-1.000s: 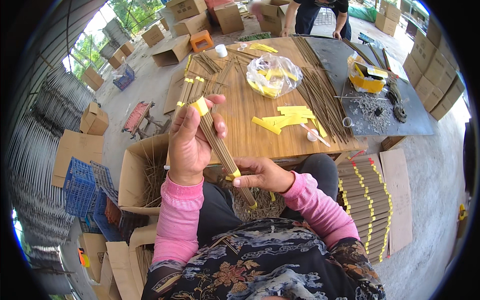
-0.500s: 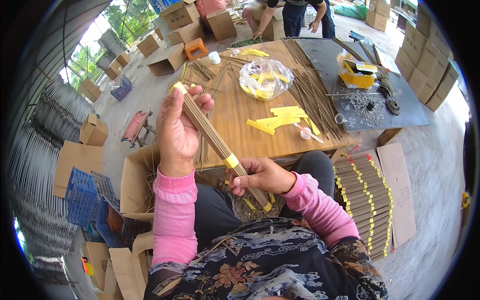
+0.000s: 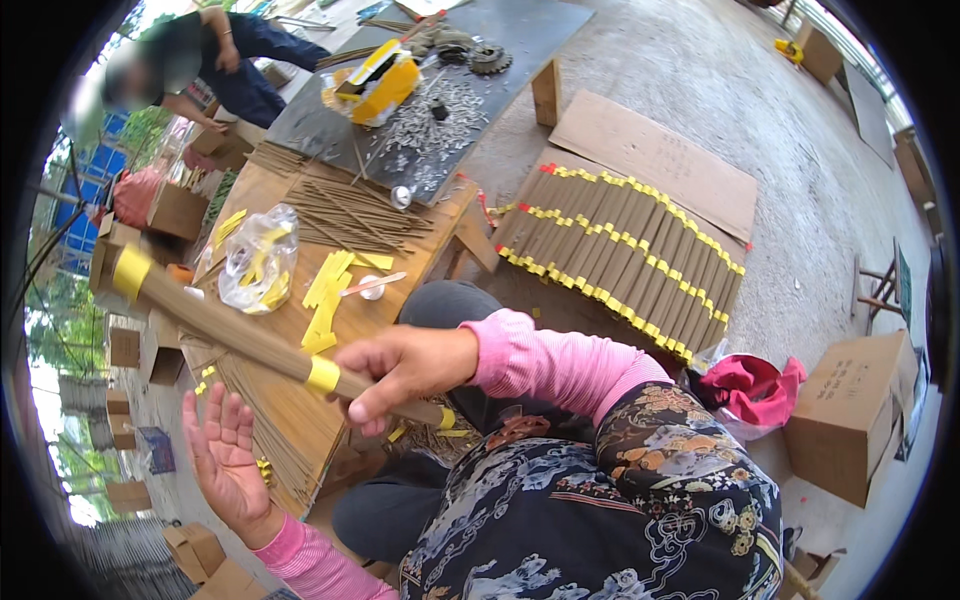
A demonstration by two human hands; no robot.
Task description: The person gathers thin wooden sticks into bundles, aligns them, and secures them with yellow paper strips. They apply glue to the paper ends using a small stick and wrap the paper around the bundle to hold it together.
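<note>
My right hand (image 3: 408,368) is closed round a bundle of thin brown sticks (image 3: 225,328), gripping it toward its near end. Yellow paper bands wrap the bundle at its far end, middle and near end. The bundle slants up to the left over the wooden table (image 3: 385,272), its far end blurred. My left hand (image 3: 232,462) is apart from it, palm up with fingers spread and nothing in it. Beyond the bundle, yellow paper strips (image 3: 325,290) lie on the table near a clear plastic bag (image 3: 262,258) with more strips inside.
Rows of banded stick bundles (image 3: 625,255) lie on flat cardboard (image 3: 665,150) on the floor at right. A dark tabletop (image 3: 515,40) holds a yellow box (image 3: 375,85) and small grey pieces. A cardboard box (image 3: 845,415) stands at far right. Another person (image 3: 235,65) bends over at upper left.
My left hand has let go of the bundle and opened. My right hand still holds it. The view has swung to the right, bringing the floor bundles toward the middle.
</note>
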